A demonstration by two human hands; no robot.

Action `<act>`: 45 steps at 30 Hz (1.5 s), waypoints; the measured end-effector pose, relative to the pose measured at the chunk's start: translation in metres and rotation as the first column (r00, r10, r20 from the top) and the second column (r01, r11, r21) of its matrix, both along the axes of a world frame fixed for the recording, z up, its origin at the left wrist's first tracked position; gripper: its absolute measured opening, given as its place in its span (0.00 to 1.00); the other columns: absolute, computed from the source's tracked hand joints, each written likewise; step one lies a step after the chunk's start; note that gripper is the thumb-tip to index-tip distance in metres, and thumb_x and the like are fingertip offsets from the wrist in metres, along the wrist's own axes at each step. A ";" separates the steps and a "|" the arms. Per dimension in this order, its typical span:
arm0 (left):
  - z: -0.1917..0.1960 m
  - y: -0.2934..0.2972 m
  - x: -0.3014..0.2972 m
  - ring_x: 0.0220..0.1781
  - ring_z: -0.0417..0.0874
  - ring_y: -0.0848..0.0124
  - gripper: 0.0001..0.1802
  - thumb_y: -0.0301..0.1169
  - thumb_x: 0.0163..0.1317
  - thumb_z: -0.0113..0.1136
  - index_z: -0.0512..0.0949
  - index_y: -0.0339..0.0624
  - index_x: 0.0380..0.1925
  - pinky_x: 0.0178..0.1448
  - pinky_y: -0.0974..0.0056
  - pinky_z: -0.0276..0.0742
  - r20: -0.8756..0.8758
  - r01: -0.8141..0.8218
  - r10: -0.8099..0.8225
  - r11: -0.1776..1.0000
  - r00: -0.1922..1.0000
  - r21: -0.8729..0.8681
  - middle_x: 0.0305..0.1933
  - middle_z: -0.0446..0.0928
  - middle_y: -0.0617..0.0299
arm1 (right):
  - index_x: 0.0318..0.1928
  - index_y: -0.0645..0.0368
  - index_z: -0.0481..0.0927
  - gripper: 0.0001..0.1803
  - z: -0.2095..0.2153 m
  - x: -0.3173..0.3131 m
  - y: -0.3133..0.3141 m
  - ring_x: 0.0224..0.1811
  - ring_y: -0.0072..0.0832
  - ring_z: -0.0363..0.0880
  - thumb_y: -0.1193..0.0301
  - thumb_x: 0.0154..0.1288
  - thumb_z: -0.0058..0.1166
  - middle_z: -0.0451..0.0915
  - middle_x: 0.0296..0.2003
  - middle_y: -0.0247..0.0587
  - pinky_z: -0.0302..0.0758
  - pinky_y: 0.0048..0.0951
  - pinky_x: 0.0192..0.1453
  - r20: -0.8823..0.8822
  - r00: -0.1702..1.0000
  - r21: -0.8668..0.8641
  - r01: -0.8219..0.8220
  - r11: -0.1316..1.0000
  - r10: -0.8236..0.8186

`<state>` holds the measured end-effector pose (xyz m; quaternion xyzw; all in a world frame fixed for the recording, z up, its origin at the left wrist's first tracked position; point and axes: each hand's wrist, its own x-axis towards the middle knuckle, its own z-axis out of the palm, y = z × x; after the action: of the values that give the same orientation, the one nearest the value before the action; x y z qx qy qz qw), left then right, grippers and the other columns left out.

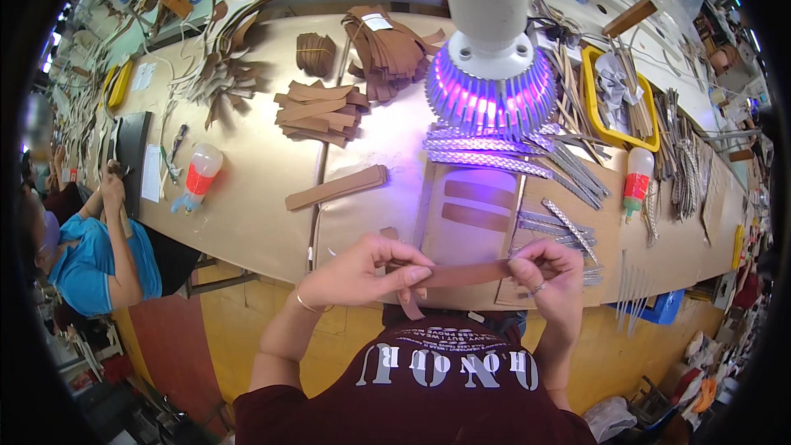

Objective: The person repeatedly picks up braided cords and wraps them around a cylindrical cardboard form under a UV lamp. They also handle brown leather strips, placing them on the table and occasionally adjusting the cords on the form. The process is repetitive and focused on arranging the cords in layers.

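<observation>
In the head view, the left hand (pixel 367 270) is pinching the left end of a brown strip (pixel 468 274) between thumb and fingers, while the right hand (pixel 550 274) is gripping its right end the same way. The strip is stretching between the hands at the table's near edge, just nearer than a pale board (pixel 456 241) where two brown strips (pixel 476 205) are lying. Another brown piece (pixel 409 306) is hanging below the left hand; whether the fingers are holding it, I cannot tell. Beyond the board, silver braided strips (pixel 486 148) are lying beneath a glowing purple lamp (pixel 492 86). To the left, a neat strip stack (pixel 336 187) is resting, with a looser pile (pixel 320 112) sitting farther away. Red-banded bottles are standing or lying at left (pixel 200 173) and right (pixel 637 181). At far left, a co-worker in blue (pixel 107 259) is sitting beside the table.
</observation>
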<state>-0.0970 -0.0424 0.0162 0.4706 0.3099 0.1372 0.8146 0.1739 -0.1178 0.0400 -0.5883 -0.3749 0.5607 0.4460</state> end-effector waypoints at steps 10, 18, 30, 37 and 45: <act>-0.018 -0.011 0.018 0.44 0.84 0.64 0.15 0.21 0.58 0.67 0.81 0.37 0.46 0.50 0.64 0.79 -0.198 -0.075 0.726 0.325 0.658 0.943 0.45 0.83 0.57 | 0.44 0.66 0.85 0.10 0.001 0.000 0.002 0.34 0.19 0.81 0.72 0.69 0.60 0.85 0.32 0.34 0.78 0.22 0.40 -0.135 0.975 -0.114 -0.192 0.975 0.176; -0.002 -0.044 0.037 0.43 0.83 0.59 0.16 0.23 0.49 0.75 0.83 0.39 0.39 0.48 0.60 0.80 0.151 -0.259 0.531 0.134 0.833 0.957 0.43 0.81 0.55 | 0.46 0.66 0.84 0.12 -0.010 -0.044 0.030 0.35 0.16 0.79 0.68 0.72 0.57 0.84 0.33 0.34 0.76 0.20 0.41 -0.262 0.906 0.156 -0.299 0.941 0.331; -0.002 -0.036 0.037 0.43 0.85 0.62 0.11 0.17 0.53 0.70 0.85 0.35 0.37 0.50 0.62 0.81 0.053 -0.272 0.523 0.352 0.851 0.896 0.40 0.83 0.55 | 0.54 0.66 0.81 0.16 -0.017 -0.030 0.020 0.40 0.16 0.78 0.68 0.75 0.54 0.83 0.36 0.33 0.76 0.24 0.47 -0.207 0.878 0.138 -0.411 0.901 0.432; -0.002 -0.034 0.033 0.42 0.86 0.62 0.12 0.18 0.49 0.73 0.85 0.37 0.35 0.49 0.63 0.82 0.043 -0.263 0.567 0.312 0.823 0.913 0.40 0.84 0.54 | 0.48 0.63 0.85 0.14 -0.006 -0.020 0.026 0.39 0.22 0.83 0.67 0.69 0.61 0.86 0.37 0.39 0.78 0.26 0.48 0.107 0.952 0.094 -0.296 0.951 0.286; -0.007 -0.031 0.029 0.42 0.83 0.63 0.05 0.18 0.58 0.64 0.82 0.34 0.34 0.50 0.63 0.77 0.067 -0.382 0.670 0.336 0.739 0.861 0.39 0.83 0.53 | 0.58 0.59 0.74 0.29 -0.085 0.191 0.038 0.44 0.41 0.84 0.59 0.61 0.67 0.83 0.38 0.47 0.78 0.40 0.52 0.865 -0.064 0.473 0.437 0.765 -0.498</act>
<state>-0.0681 -0.0730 0.0087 0.6836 0.4617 0.4524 0.3390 0.3649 -0.0803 -0.0448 -0.8811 -0.3560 -0.1570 0.2689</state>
